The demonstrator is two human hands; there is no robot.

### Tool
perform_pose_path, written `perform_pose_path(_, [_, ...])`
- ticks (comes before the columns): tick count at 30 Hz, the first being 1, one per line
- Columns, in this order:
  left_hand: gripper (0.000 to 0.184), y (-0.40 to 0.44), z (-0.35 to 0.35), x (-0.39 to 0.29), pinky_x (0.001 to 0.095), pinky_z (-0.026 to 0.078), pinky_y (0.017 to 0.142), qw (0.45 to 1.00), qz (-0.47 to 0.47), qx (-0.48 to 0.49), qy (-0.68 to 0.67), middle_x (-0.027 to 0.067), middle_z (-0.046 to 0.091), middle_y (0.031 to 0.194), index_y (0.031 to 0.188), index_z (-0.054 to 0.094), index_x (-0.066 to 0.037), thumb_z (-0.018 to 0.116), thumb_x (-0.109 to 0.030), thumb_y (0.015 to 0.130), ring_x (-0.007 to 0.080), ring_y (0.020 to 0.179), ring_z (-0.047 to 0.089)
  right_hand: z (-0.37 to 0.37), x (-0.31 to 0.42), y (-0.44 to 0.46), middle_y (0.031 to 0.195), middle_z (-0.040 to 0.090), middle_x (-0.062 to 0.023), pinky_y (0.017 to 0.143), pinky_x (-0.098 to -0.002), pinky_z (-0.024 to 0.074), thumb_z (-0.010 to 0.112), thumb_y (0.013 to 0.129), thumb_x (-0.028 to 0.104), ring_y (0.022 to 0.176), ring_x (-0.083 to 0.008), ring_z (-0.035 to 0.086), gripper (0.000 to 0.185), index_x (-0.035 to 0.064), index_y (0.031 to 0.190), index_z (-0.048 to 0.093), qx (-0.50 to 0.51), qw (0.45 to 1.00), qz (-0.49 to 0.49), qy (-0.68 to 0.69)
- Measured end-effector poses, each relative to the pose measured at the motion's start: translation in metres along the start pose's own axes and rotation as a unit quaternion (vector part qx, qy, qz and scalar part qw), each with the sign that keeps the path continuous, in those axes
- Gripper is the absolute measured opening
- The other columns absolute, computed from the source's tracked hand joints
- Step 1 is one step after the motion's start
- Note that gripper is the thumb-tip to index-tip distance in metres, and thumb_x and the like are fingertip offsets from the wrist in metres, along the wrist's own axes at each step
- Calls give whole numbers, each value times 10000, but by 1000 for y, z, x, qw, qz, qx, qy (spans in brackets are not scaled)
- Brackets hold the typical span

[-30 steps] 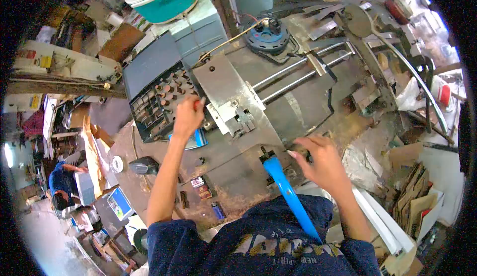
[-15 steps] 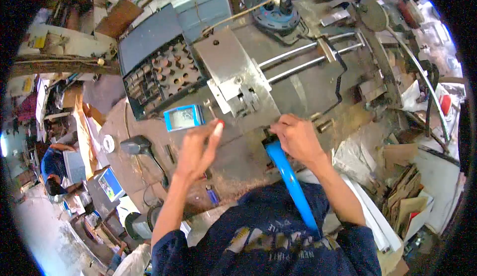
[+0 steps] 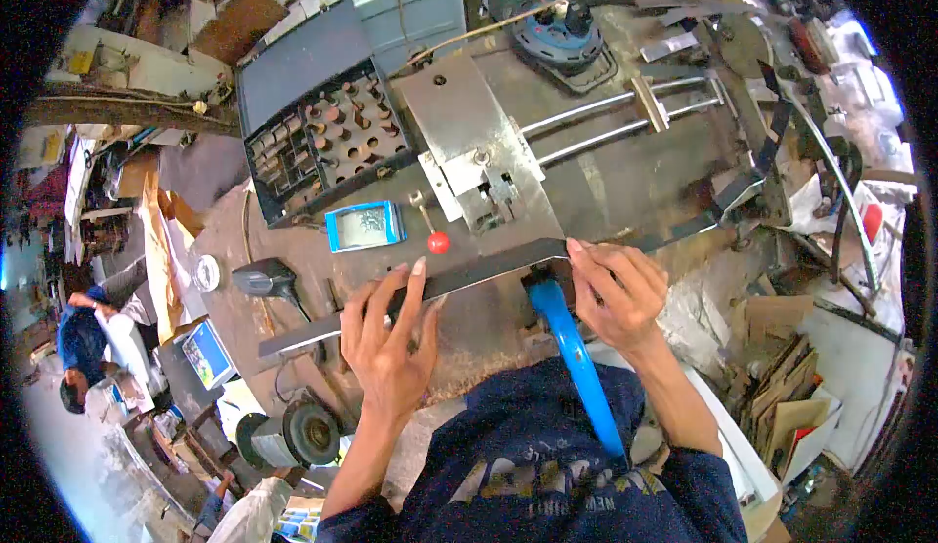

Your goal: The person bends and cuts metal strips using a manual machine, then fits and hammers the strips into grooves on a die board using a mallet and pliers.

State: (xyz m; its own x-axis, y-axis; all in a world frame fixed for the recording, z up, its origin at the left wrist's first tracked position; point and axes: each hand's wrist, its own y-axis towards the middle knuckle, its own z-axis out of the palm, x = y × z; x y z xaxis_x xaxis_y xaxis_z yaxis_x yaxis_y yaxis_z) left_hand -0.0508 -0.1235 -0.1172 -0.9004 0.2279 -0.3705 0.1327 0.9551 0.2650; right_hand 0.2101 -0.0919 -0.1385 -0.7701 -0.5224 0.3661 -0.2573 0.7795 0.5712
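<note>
Here I am with a long dark strip (image 3: pixel 484 268) slanting across the bench (image 3: pixel 469 348) in front of me. My left hand (image 3: pixel 391 348) has it, fingers fanned over the top and clamped on it with the thumb at the near side, and one end pokes out past them to the left. Over on the right, my right hand (image 3: pixel 620 299) pinches it, thumb and fingertips closed on its edge. Dark strip shows past that hand too, reaching a bend on the right; whether it's all one piece, I can't tell. The blue lever (image 3: pixel 572 348) runs from just under the strip down to my shirt (image 3: pixel 528 445). Just beyond the strip sit the red knob (image 3: pixel 438 242) and the metal plate (image 3: pixel 454 118), with the blue box (image 3: pixel 364 227) and the open case (image 3: pixel 327 143) off to the left.
</note>
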Motion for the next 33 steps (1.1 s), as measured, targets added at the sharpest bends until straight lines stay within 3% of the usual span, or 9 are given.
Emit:
perform_pose_path(4, [479, 31, 11, 3, 371, 487, 767, 995, 62, -81, -12, 44, 677, 1030, 1153, 740, -168, 776, -23, 698, 253, 909, 628, 8, -16, 8, 919, 717, -43, 692, -324, 555, 724, 687, -12, 783, -210, 688, 389, 48, 1071, 718, -52, 998, -27, -31])
perform_pose_path(11, [434, 68, 43, 12, 319, 517, 671, 979, 172, -102, -46, 45, 701, 942, 1076, 756, -107, 736, 13, 659, 194, 786, 656, 23, -27, 25, 903, 724, -72, 667, -328, 554, 776, 648, -84, 749, -220, 695, 331, 25, 959, 736, -44, 998, -9, -33])
perform_pose_path(18, [393, 78, 97, 40, 300, 505, 606, 979, 160, -108, -63, 58, 691, 870, 1034, 751, -41, 675, 52, 660, 179, 721, 655, -18, 15, 2, 1018, 691, -132, 829, -419, 521, 813, 767, 169, 912, -310, 662, 465, 56, 1187, 651, 46, 974, 221, -9])
perform_pose_path(20, [387, 78, 111, 48, 297, 501, 597, 981, 145, -115, -55, 56, 692, 858, 1028, 754, -44, 676, 58, 663, 176, 708, 652, -48, 22, -76, 1035, 682, -160, 846, -398, 514, 820, 780, 239, 922, -268, 658, 458, 29, 1150, 648, 279, 830, 460, 146])
perform_pose_path(21, [382, 78, 117, 51, 294, 497, 588, 983, 129, -122, -45, 53, 693, 847, 1022, 757, -47, 677, 64, 666, 173, 694, 649, -58, 16, -118, 981, 692, -144, 847, -373, 516, 746, 869, 328, 912, -240, 662, 403, 7, 1092, 649, 338, 767, 459, 295])
perform_pose_path(24, [370, 79, 125, 51, 287, 488, 573, 985, 111, -121, -59, 47, 695, 834, 1016, 762, -63, 678, 71, 682, 167, 672, 642, -77, 49, -146, 812, 658, -63, 722, -342, 505, 661, 933, 402, 759, -168, 613, 383, 23, 984, 662, 255, 428, 675, 544])
perform_pose_path(26, [362, 77, 128, 54, 284, 485, 567, 987, 105, -111, -53, 42, 696, 837, 1011, 765, -70, 685, 67, 685, 164, 664, 638, -76, 67, -123, 726, 573, -15, 639, -330, 447, 602, 969, 446, 692, -121, 514, 403, 49, 968, 673, 407, 583, 639, 292])
perform_pose_path(31, [351, 81, 134, 55, 286, 484, 557, 990, 82, -87, -70, 25, 697, 837, 994, 773, -93, 700, 52, 683, 164, 640, 629, -81, 74, -108, 655, 511, -44, 583, -351, 402, 627, 956, 434, 632, -127, 453, 388, 49, 959, 668, 422, 600, 638, 234])
perform_pose_path(33, [338, 82, 138, 59, 278, 474, 547, 990, 90, -82, -65, 17, 695, 832, 986, 774, -94, 698, 43, 687, 153, 634, 625, -81, 84, -110, 643, 542, -87, 590, -385, 412, 638, 938, 462, 613, -187, 489, 422, 42, 931, 671, 378, 666, 623, 160])
